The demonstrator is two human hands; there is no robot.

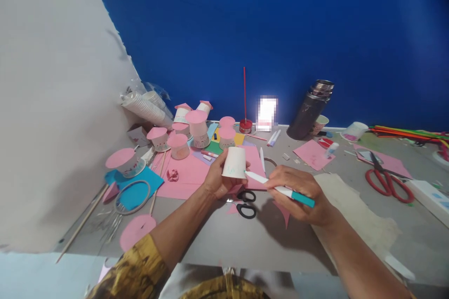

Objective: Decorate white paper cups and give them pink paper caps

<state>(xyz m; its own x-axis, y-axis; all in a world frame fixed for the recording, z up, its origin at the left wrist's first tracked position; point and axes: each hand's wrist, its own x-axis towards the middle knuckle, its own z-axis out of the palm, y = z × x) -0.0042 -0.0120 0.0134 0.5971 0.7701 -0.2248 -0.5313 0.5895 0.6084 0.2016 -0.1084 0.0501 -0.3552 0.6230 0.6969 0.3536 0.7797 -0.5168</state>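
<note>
A white paper cup (235, 160), turned upside down, is gripped by my left hand (218, 178) just over the table. Faint teal marks run along the cup's lower side. Between the fingers of my right hand (300, 194) is a white marker (283, 190) with a teal end, its tip at the cup's lower right side. Black-handled scissors (246, 210) lie below the cup, partly over pink paper scraps. To the left stand several decorated paper cups (200, 138) topped with pink paper discs.
Stacked paper cups (146, 108) lean at the back left. A dark flask (308, 111) stands at the back right, with red-handled scissors (387, 182) nearer. Blue paper (135, 191) and an embroidery hoop (132, 196) lie left. A cream cloth (345, 205) sits by my right arm.
</note>
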